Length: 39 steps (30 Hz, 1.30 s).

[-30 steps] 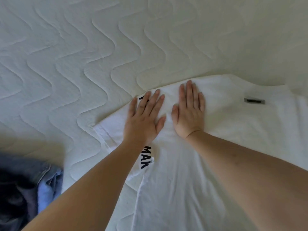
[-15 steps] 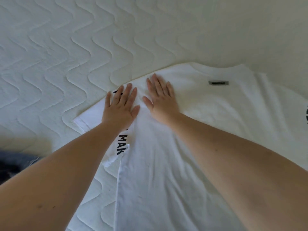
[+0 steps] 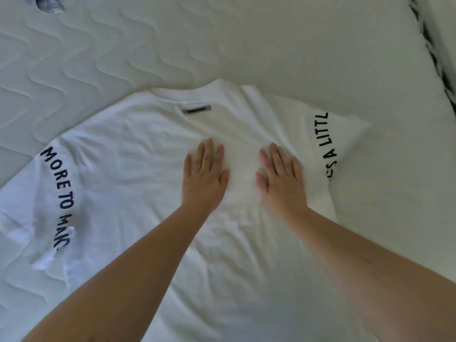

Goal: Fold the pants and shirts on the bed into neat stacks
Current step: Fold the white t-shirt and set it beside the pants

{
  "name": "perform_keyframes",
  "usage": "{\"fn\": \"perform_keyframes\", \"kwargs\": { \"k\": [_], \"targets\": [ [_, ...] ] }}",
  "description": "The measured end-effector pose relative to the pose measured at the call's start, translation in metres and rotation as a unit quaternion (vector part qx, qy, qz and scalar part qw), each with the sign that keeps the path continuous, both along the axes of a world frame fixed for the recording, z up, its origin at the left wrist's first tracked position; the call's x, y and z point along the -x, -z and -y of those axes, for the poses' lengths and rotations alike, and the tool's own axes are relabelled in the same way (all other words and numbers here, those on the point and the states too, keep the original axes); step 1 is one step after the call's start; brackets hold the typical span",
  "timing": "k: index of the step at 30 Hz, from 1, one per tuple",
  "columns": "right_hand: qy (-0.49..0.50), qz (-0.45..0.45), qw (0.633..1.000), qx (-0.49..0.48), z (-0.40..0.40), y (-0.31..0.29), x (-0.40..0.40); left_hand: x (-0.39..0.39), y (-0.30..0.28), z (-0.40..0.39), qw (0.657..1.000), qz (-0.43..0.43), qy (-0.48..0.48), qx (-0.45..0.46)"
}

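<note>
Quilted mattress (image 3: 74, 58) around white shirt (image 3: 138, 154), pale cloth scrap (image 3: 48, 4) far-left.

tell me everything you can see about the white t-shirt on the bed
The t-shirt is white, soft knit by its look, spread flat and lightly wrinkled on the quilted bed, collar away from the person. A dark label sits below the collar; both sleeves carry black lettering. The left hand and right hand press flat on its upper middle.
</note>
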State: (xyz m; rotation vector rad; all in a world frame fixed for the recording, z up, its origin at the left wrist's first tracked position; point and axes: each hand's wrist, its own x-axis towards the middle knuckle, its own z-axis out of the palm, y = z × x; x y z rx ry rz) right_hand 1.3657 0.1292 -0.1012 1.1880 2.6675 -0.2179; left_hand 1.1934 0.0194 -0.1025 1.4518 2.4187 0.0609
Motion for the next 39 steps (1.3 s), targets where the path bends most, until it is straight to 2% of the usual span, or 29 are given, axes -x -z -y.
{"fn": "perform_keyframes", "kwargs": {
  "k": [3, 5, 7, 9, 11, 12, 14, 17, 19, 22, 23, 25, 28, 31, 34, 37, 39],
  "targets": [
    [-0.015, 0.015, 1.0, 0.014, -0.021, -0.004, -0.035, -0.029, 0.004, -0.049, 0.997, -0.002, 0.07, -0.014],
    [-0.035, -0.014, 0.999, 0.026, -0.026, -0.009, -0.041, -0.04, 0.007, -0.081, 0.997, 0.002, 0.072, -0.025],
    [0.001, -0.123, 0.991, 0.045, -0.032, -0.016, -0.04, -0.046, 0.013, -0.104, 0.999, 0.008, 0.034, -0.028],
    [0.052, -0.242, 0.969, -0.014, -0.045, -0.024, -0.04, -0.049, 0.023, -0.113, 0.999, -0.01, 0.007, -0.032],
    [0.105, -0.278, 0.952, -0.075, -0.07, -0.032, -0.045, -0.05, 0.032, -0.112, 0.999, -0.029, -0.001, -0.042],
    [0.14, -0.268, 0.95, -0.073, -0.087, -0.034, -0.049, -0.05, 0.035, -0.112, 0.998, -0.034, -0.002, -0.045],
    [0.202, -0.215, 0.955, 0.007, -0.124, -0.035, -0.058, -0.049, 0.039, -0.112, 0.998, -0.044, 0.003, -0.049],
    [0.214, -0.125, 0.96, 0.13, -0.169, -0.033, -0.083, -0.047, 0.039, -0.111, 0.997, -0.052, 0.009, -0.054],
    [0.187, -0.099, 0.962, 0.171, -0.189, -0.035, -0.101, -0.047, 0.042, -0.11, 0.997, -0.059, 0.011, -0.055],
    [0.101, -0.062, 0.977, 0.18, -0.212, -0.045, -0.115, -0.046, 0.044, -0.11, 0.997, -0.067, 0.018, -0.045],
    [0.064, -0.071, 0.979, 0.18, -0.217, -0.049, -0.117, -0.046, 0.045, -0.111, 0.997, -0.068, 0.019, -0.041],
    [0.034, -0.147, 0.964, 0.217, -0.223, -0.058, -0.122, -0.046, 0.044, -0.11, 0.997, -0.072, 0.019, -0.035],
    [0.141, -0.236, 0.908, 0.317, -0.217, -0.075, -0.123, -0.046, 0.043, -0.11, 0.997, -0.074, 0.018, -0.03],
    [0.198, -0.247, 0.907, 0.276, -0.214, -0.071, -0.126, -0.046, 0.043, -0.11, 0.997, -0.064, 0.017, -0.025],
    [0.273, -0.192, 0.912, 0.236, -0.214, -0.063, -0.128, -0.046, 0.044, -0.111, 0.998, -0.064, 0.011, -0.02],
    [0.325, -0.063, 0.923, 0.197, -0.212, -0.052, -0.136, -0.046, 0.044, -0.111, 0.998, -0.065, 0.004, -0.019],
    [0.399, -0.046, 0.882, 0.247, -0.211, -0.052, -0.138, -0.046, 0.044, -0.111, 0.998, -0.064, 0.006, -0.017]
  ]
}}
